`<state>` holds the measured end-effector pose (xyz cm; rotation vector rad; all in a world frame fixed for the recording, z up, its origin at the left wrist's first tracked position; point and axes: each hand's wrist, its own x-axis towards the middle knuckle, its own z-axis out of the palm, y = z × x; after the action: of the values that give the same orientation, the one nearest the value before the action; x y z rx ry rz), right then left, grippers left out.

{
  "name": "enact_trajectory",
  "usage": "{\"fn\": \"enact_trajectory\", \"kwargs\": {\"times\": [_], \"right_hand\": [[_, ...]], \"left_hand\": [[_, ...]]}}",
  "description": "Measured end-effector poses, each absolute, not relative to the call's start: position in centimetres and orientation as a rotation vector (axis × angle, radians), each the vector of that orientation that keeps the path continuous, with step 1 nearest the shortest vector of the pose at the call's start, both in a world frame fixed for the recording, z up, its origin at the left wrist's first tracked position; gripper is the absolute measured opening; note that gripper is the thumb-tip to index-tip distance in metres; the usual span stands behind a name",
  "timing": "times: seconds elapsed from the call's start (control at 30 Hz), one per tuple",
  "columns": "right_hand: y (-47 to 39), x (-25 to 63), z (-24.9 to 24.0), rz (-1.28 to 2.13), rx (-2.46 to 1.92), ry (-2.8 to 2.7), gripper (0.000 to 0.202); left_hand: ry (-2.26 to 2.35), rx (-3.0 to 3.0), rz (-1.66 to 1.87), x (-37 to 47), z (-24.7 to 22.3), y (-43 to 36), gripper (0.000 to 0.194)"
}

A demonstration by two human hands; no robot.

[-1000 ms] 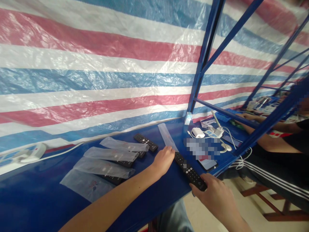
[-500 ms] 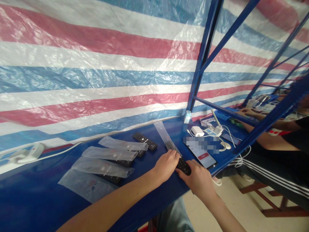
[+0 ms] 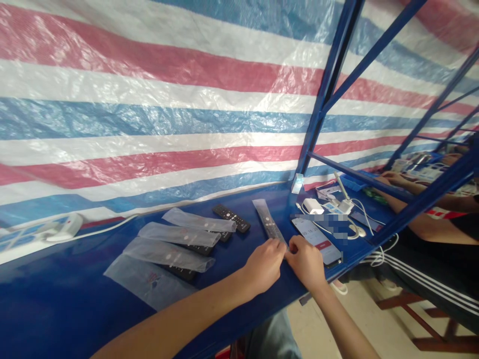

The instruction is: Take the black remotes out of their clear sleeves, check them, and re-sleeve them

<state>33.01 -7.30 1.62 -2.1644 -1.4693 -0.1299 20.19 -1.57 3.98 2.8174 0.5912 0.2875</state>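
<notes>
A black remote control [image 3: 271,225] lies inside a narrow clear plastic bag [image 3: 259,204] on the blue table, its far end pointing away from me. My left hand [image 3: 265,265] is closed on the near end of the bag. Right beside it, my right hand [image 3: 307,260] pinches the bag's near edge, fingers curled. Both hands hide that end. To the left, several more plastic bags [image 3: 174,252] lie fanned over black remotes [image 3: 202,248]. One uncovered remote [image 3: 232,218] sits behind them.
A phone [image 3: 317,242] with a lit screen lies right of my hands. Behind it are a white charger [image 3: 313,206] and cables. A blue metal post [image 3: 318,112] rises there. A power strip [image 3: 45,234] sits at the left; a person's arm [image 3: 422,204] is at the right.
The remote has slid fully into the bag. My right hand has moved from the remote's bare end to the bag's near edge, closer to my left hand. The view has shifted slightly.
</notes>
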Motion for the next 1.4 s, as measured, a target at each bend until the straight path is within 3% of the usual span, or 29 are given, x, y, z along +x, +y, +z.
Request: {"fn": "enact_trajectory", "kwargs": {"times": [0.2, 0.3, 0.5, 0.6, 0.77, 1.23, 1.4], "right_hand": [[-7.8, 33.3, 3.4, 0.111, -2.297, -1.472, 0.005], [-9.5, 34.7, 4.6, 0.317, -2.157, -1.529, 0.029], [-7.3, 32.8, 6.0, -0.092, -2.395, -1.550, 0.045], [-4.6, 30.7, 6.0, -0.102, -2.563, -1.672, 0.049], [-2.0, 30.0, 5.9, -0.069, -2.651, -1.696, 0.034], [5.7, 36.3, 6.8, -0.105, -2.735, -1.509, 0.038], [5.3, 35.0, 7.6, -0.316, -2.687, -1.510, 0.046]], "left_hand": [[0.680, 2.870, 0.356, 18.0, 4.8, -2.2, 0.016], [0.877, 2.947, 0.469, 15.2, 5.8, -1.0, 0.021], [1.473, 2.931, 0.473, 12.1, 7.2, 2.4, 0.028], [1.626, 2.871, 0.426, 12.4, 7.1, 3.2, 0.033], [1.626, 2.819, 0.383, 12.4, 6.8, 3.3, 0.033], [1.595, 2.786, 0.330, 12.6, 6.6, 3.4, 0.036], [1.586, 2.781, 0.305, 12.6, 6.4, 3.6, 0.034]]}}
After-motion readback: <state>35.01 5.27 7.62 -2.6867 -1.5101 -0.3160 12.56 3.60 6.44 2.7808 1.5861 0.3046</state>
